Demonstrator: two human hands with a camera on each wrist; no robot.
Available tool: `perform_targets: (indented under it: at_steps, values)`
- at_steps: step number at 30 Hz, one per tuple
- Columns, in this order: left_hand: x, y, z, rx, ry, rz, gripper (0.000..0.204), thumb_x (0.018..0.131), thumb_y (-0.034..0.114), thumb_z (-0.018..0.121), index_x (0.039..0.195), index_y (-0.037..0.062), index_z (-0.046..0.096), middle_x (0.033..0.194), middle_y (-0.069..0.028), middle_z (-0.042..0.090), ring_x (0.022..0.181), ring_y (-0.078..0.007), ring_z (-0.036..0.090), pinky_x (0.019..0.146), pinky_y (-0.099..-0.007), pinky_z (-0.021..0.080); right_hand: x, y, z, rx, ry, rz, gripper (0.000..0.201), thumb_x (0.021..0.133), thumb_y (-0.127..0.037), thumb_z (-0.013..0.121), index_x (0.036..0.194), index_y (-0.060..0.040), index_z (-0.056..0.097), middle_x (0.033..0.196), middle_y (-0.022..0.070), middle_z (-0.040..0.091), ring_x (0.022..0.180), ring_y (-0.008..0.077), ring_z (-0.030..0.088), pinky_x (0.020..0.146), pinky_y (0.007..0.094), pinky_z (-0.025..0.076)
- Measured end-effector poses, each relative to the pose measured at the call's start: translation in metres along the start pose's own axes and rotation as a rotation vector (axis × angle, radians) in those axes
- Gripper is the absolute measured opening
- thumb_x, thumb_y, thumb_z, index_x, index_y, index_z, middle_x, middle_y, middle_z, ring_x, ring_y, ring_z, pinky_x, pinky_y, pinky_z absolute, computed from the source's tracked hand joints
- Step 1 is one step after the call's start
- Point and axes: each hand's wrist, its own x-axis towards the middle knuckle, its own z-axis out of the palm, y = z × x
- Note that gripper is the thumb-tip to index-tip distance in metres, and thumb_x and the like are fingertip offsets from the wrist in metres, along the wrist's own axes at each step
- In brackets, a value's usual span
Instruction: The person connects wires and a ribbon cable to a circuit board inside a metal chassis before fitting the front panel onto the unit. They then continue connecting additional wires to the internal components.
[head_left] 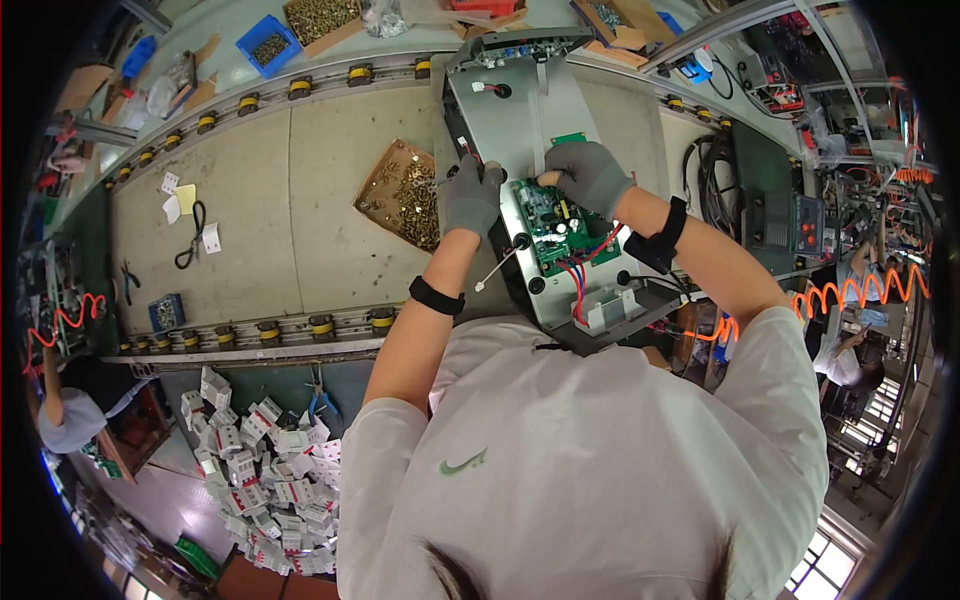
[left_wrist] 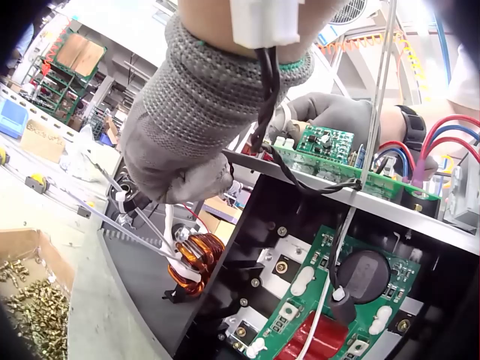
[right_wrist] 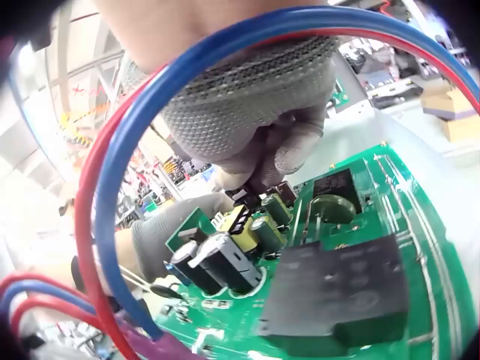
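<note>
A metal equipment chassis (head_left: 520, 120) lies under both hands, with a green circuit board (right_wrist: 427, 240) on its near part. My gloved left hand (head_left: 472, 197) is at the chassis's left edge, fingers curled, a thin black wire (left_wrist: 230, 171) at its fingertips. Just beneath this hand sits a copper coil (left_wrist: 196, 262). Over the board's far edge, my gloved right hand (head_left: 592, 178) bends thumb and fingers together at a small dark part (right_wrist: 244, 197) among the capacitors; the fingers partly hide it. A white connector (left_wrist: 264, 22) on twisted black wires hangs close to the left wrist.
A cardboard box of brass screws (head_left: 405, 195) stands left of the chassis. Red and blue wires (head_left: 577, 290) rise from the board near the right forearm. Pliers (head_left: 130, 283) and black-handled scissors (head_left: 190, 235) lie farther left. White breakers (head_left: 265, 470) are heaped below the bench.
</note>
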Motion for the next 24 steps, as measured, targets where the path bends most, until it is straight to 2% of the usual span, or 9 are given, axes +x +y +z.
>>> perform_targets:
  at_steps: [2, 4, 8, 10, 11, 13, 16, 20, 24]
  values:
    - [0.000, -0.001, 0.001, 0.000, 0.015, 0.028, 0.037, 0.085, 0.034, 0.052, 0.099, -0.0004, 0.051, 0.093, -0.0258, 0.060, 0.090, -0.0413, 0.058, 0.077, -0.0452, 0.044, 0.000, 0.005, 0.003, -0.009, 0.027, -0.078, 0.019, 0.078, -0.025, 0.065, 0.085, -0.0079, 0.066, 0.082, 0.0109, 0.063, 0.081, 0.0308, 0.059, 0.071, 0.0379, 0.047]
    - [-0.001, -0.001, 0.001, 0.004, 0.021, 0.035, 0.037, 0.085, 0.034, 0.052, 0.099, 0.0001, 0.051, 0.092, -0.0254, 0.061, 0.090, -0.0416, 0.058, 0.077, -0.0455, 0.044, 0.001, 0.000, 0.001, 0.082, -0.002, 0.048, 0.017, 0.078, -0.024, 0.065, 0.085, -0.0088, 0.067, 0.082, 0.0093, 0.064, 0.082, 0.0293, 0.060, 0.072, 0.0369, 0.047]
    - [0.001, -0.005, 0.003, 0.006, 0.033, 0.056, 0.036, 0.086, 0.035, 0.052, 0.099, 0.0012, 0.051, 0.091, -0.0250, 0.061, 0.088, -0.0425, 0.057, 0.075, -0.0459, 0.044, 0.005, -0.005, -0.006, 0.085, -0.112, 0.118, 0.016, 0.079, -0.024, 0.064, 0.087, -0.0105, 0.067, 0.084, 0.0089, 0.064, 0.083, 0.0285, 0.061, 0.073, 0.0363, 0.047]
    - [0.002, -0.007, 0.004, 0.007, 0.033, 0.058, 0.036, 0.086, 0.035, 0.051, 0.099, 0.0011, 0.051, 0.091, -0.0254, 0.060, 0.088, -0.0428, 0.057, 0.075, -0.0459, 0.044, 0.003, -0.006, 0.000, -0.197, -0.023, -0.102, 0.016, 0.079, -0.024, 0.063, 0.089, -0.0125, 0.068, 0.086, 0.0079, 0.065, 0.085, 0.0275, 0.061, 0.074, 0.0364, 0.047]
    - [0.002, -0.008, 0.005, 0.009, 0.033, 0.063, 0.036, 0.086, 0.035, 0.051, 0.099, 0.0010, 0.051, 0.090, -0.0257, 0.060, 0.088, -0.0431, 0.057, 0.075, -0.0459, 0.044, 0.004, -0.007, -0.001, -0.198, -0.025, -0.102, 0.016, 0.079, -0.024, 0.063, 0.089, -0.0125, 0.068, 0.086, 0.0079, 0.065, 0.085, 0.0275, 0.061, 0.074, 0.0364, 0.047]
    - [0.000, -0.003, 0.003, -0.009, 0.021, 0.055, 0.036, 0.086, 0.035, 0.050, 0.099, 0.0010, 0.051, 0.090, -0.0258, 0.060, 0.088, -0.0433, 0.056, 0.074, -0.0460, 0.043, 0.008, -0.010, -0.004, -0.079, -0.096, 0.112, 0.015, 0.078, -0.023, 0.062, 0.088, -0.0126, 0.067, 0.086, 0.0066, 0.064, 0.087, 0.0267, 0.060, 0.074, 0.0367, 0.047]
    - [0.001, -0.005, 0.003, -0.021, 0.018, 0.068, 0.035, 0.087, 0.035, 0.050, 0.098, 0.0012, 0.050, 0.090, -0.0256, 0.060, 0.087, -0.0436, 0.056, 0.074, -0.0464, 0.043, 0.007, 0.000, 0.003, -0.062, -0.007, -0.049, 0.016, 0.076, -0.023, 0.063, 0.087, -0.0122, 0.067, 0.085, 0.0068, 0.064, 0.085, 0.0273, 0.060, 0.073, 0.0372, 0.047]
    - [-0.001, -0.001, 0.002, -0.009, 0.022, 0.069, 0.036, 0.088, 0.035, 0.048, 0.097, 0.0012, 0.050, 0.089, -0.0255, 0.059, 0.086, -0.0434, 0.056, 0.073, -0.0469, 0.043, 0.008, 0.000, -0.004, -0.055, -0.069, -0.055, 0.016, 0.077, -0.022, 0.063, 0.086, -0.0107, 0.067, 0.085, 0.0081, 0.064, 0.083, 0.0283, 0.060, 0.073, 0.0378, 0.047]
    - [0.000, -0.007, 0.004, -0.028, 0.002, 0.065, 0.036, 0.088, 0.036, 0.048, 0.096, 0.0010, 0.050, 0.088, -0.0253, 0.059, 0.085, -0.0431, 0.056, 0.073, -0.0473, 0.043, 0.006, -0.004, -0.005, 0.047, -0.100, 0.101, 0.014, 0.077, -0.020, 0.063, 0.084, -0.0091, 0.066, 0.085, 0.0083, 0.064, 0.082, 0.0283, 0.059, 0.072, 0.0382, 0.047]
